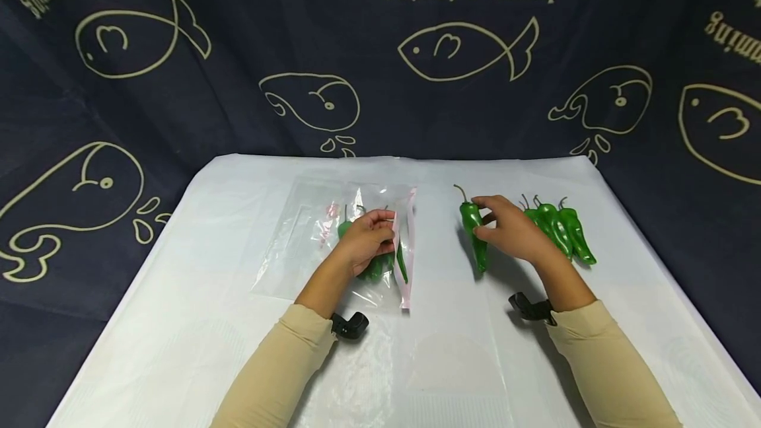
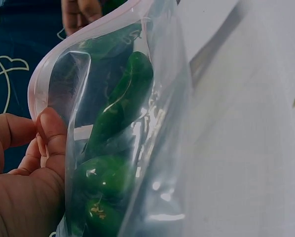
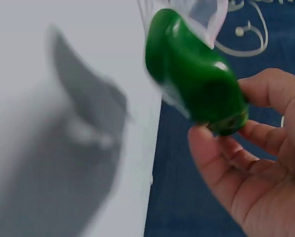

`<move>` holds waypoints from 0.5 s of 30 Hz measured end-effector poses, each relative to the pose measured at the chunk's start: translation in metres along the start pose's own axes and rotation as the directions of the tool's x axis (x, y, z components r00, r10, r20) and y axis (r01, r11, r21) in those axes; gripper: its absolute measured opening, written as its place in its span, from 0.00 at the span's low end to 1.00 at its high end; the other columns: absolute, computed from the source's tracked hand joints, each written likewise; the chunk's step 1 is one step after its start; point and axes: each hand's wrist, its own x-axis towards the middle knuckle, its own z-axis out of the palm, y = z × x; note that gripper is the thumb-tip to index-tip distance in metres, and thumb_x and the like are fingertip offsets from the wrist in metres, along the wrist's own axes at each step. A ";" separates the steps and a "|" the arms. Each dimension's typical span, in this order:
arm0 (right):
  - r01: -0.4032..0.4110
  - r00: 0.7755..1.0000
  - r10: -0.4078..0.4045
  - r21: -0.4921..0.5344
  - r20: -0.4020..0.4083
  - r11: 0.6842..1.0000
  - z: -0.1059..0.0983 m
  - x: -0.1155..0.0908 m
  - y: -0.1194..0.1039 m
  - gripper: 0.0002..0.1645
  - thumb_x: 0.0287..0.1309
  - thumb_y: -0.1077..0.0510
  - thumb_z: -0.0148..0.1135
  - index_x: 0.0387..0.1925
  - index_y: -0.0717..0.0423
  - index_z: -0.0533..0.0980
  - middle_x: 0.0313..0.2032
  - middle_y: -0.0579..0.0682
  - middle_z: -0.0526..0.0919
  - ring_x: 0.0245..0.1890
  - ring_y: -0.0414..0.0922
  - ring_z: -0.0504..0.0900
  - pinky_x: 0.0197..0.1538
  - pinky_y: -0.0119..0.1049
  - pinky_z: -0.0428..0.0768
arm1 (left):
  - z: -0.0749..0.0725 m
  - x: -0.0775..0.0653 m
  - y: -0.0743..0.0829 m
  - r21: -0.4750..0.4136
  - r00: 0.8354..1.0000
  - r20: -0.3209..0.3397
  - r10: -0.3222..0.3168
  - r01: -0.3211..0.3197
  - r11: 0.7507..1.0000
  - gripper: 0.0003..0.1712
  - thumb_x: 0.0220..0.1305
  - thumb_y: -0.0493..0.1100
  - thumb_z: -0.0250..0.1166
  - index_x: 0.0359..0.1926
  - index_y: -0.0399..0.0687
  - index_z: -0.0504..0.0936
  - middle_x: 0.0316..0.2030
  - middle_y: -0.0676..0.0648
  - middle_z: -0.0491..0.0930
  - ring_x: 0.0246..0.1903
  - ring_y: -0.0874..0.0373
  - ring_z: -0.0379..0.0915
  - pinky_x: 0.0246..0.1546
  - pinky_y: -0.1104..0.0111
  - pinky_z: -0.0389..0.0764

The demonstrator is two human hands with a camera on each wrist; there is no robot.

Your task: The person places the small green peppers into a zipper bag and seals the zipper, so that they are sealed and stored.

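Note:
My left hand (image 1: 370, 238) pinches the pink-edged mouth of a clear zip bag (image 1: 297, 243), holding it partly parted. Inside the bag lie several green peppers (image 2: 120, 101), seen through the plastic in the left wrist view. To the right of the bag's mouth, my right hand (image 1: 511, 226) holds one green pepper (image 1: 473, 230) between thumb and fingers near its stem end. That pepper hangs above the table, its stem pointing away and its tip toward me; its shadow falls on the white surface in the right wrist view.
Several more green peppers (image 1: 559, 226) lie side by side at the right of the white-covered table (image 1: 196, 349). A dark cloth (image 1: 380, 117) printed with fish and whales hangs behind the table's far edge.

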 end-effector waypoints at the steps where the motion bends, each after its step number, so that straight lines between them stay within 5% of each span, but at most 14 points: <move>1: 0.018 1.000 -0.018 0.020 -0.006 1.000 0.005 0.001 -0.004 0.37 0.62 0.62 0.63 0.70 0.65 0.62 0.61 0.64 0.68 0.54 0.61 0.77 0.48 0.52 0.80 | 0.000 0.000 0.000 -0.002 1.000 0.002 0.009 -0.009 1.000 0.26 0.60 0.24 0.54 0.61 0.28 0.68 0.37 0.45 0.76 0.28 0.60 0.72 0.30 0.73 0.79; 15: 0.033 0.999 -0.037 0.154 0.021 0.988 0.056 0.014 -0.041 0.35 0.58 0.59 0.66 0.66 0.60 0.69 0.57 0.58 0.74 0.50 0.53 0.80 0.42 0.42 0.81 | 0.000 0.002 0.001 -0.007 1.000 -0.009 -0.014 0.014 1.000 0.27 0.61 0.23 0.53 0.63 0.28 0.68 0.41 0.40 0.75 0.31 0.59 0.73 0.33 0.71 0.80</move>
